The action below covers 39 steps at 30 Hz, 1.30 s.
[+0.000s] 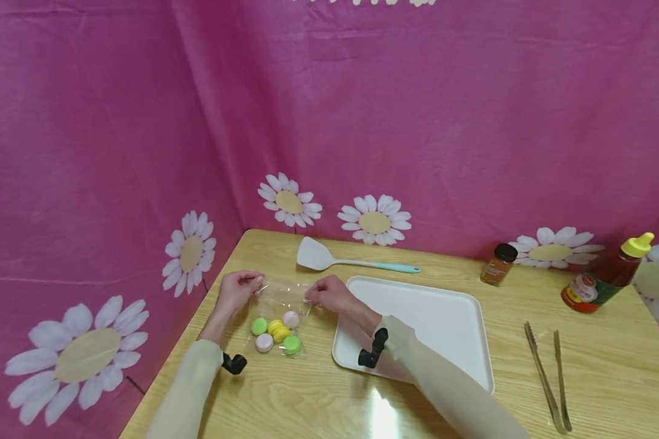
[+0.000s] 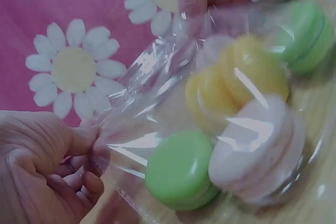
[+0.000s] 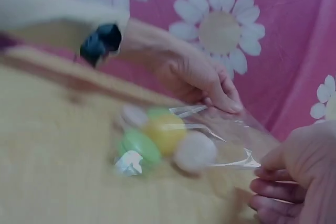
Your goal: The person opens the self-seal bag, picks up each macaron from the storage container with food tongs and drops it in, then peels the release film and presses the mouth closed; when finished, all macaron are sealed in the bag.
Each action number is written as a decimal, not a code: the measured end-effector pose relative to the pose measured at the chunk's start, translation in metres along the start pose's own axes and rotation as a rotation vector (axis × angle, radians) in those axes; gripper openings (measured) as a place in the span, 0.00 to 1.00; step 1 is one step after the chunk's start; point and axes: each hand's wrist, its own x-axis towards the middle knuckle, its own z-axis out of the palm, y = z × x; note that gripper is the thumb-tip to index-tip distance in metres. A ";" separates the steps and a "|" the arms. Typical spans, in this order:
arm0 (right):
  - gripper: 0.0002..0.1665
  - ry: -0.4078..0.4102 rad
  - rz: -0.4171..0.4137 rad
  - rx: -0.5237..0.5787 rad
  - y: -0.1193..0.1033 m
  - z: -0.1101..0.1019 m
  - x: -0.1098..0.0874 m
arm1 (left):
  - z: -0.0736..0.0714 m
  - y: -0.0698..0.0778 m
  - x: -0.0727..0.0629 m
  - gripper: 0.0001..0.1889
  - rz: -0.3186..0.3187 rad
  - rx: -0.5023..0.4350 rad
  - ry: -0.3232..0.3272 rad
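Observation:
A clear plastic bag [image 1: 283,294] hangs between both hands over the left part of the table. Inside it are several macarons: green [image 2: 184,169], yellow [image 2: 236,80] and pale pink [image 2: 257,150]. My left hand [image 1: 238,294] pinches one top corner of the bag between thumb and fingers. The opposite top corner is pinched by my right hand [image 1: 334,294]. In the right wrist view, the bag's upper edge is stretched between the two hands, and the macarons lie in its lower part. Whether the bag's bottom touches the table is hard to tell.
A white tray [image 1: 428,317] lies under my right forearm. Behind it rests a spatula [image 1: 357,263] with a turquoise handle. To the right are a spice jar [image 1: 498,265], metal tongs [image 1: 546,378] and a yellow-capped sauce bottle [image 1: 604,274]. Pink flowered cloth walls the table's back and left.

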 end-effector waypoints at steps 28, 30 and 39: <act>0.31 0.114 -0.068 0.523 0.011 -0.091 -0.055 | 0.034 0.018 -0.001 0.32 0.029 0.099 0.002; 0.36 0.074 -0.066 0.643 0.016 -0.107 -0.073 | 0.036 0.025 -0.009 0.33 0.046 0.078 -0.017; 0.37 0.283 -0.064 0.088 0.046 -0.141 -0.176 | 0.053 0.044 -0.049 0.34 0.270 0.182 -0.010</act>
